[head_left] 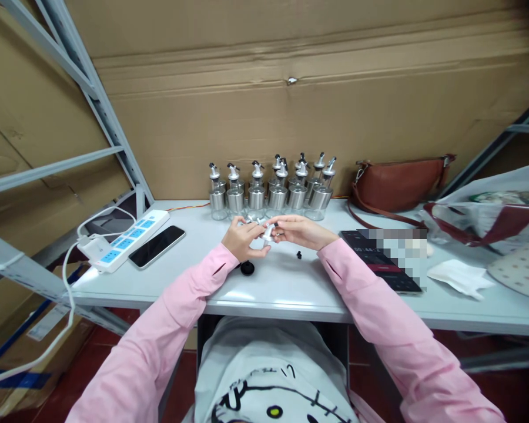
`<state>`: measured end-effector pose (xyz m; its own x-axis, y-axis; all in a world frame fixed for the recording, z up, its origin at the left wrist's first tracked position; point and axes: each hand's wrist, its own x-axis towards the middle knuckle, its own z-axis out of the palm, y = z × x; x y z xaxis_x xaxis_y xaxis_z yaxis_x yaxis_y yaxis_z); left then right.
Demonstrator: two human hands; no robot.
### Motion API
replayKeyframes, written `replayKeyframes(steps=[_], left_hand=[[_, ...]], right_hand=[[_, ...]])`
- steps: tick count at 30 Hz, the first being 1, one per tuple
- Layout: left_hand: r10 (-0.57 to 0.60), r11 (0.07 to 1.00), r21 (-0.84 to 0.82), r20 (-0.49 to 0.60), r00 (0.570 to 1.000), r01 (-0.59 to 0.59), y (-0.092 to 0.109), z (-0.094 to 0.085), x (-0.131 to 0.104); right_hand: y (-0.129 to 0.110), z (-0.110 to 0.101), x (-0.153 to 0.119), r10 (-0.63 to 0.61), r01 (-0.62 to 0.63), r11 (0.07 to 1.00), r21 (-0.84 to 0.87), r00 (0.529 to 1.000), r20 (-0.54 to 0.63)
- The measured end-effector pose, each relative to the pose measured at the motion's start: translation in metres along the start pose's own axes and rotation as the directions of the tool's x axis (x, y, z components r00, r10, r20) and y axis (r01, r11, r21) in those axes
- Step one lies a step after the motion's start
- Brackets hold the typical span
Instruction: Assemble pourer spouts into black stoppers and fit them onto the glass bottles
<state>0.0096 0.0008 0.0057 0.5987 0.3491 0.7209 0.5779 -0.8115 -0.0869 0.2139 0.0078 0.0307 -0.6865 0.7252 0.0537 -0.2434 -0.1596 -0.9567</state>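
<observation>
Over the middle of the white table, my left hand (243, 239) is closed on a silver pour spout (268, 232). My right hand (297, 230) meets it from the other side, its fingers pinching the spout's upper end near a small black part. Below my left hand lies a round black cap (247, 268). A tiny black piece (298, 255) sits on the table under my right hand. Just beyond both hands stand several glass and steel bottles (256, 197) with spouts on top. More small shiny parts (252, 220) show behind my left fingers, partly hidden.
At the left are a white power strip (132, 239) with cables and a phone (157, 247). To the right lie a brown bag (399, 183), a dark tablet (379, 264), a white tissue (461, 277) and a plastic bag (502, 205). Cardboard (247, 117) rises behind the table.
</observation>
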Motion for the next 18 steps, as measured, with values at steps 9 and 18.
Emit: replayKeyframes(steps=[9, 18], left_hand=[[-0.004, 1.0, -0.028, 0.042, 0.999, 0.005, 0.0004, -0.0012, 0.0003], [-0.01, 0.999, -0.043, 0.098, 0.995, 0.014, 0.0003, 0.0, 0.0002]], right_hand=[[0.0003, 0.001, -0.0001, 0.008, -0.008, 1.0, 0.003, 1.0, 0.012], [0.0003, 0.0014, 0.0, 0.001, 0.001, 0.998, -0.059, 1.0, 0.021]])
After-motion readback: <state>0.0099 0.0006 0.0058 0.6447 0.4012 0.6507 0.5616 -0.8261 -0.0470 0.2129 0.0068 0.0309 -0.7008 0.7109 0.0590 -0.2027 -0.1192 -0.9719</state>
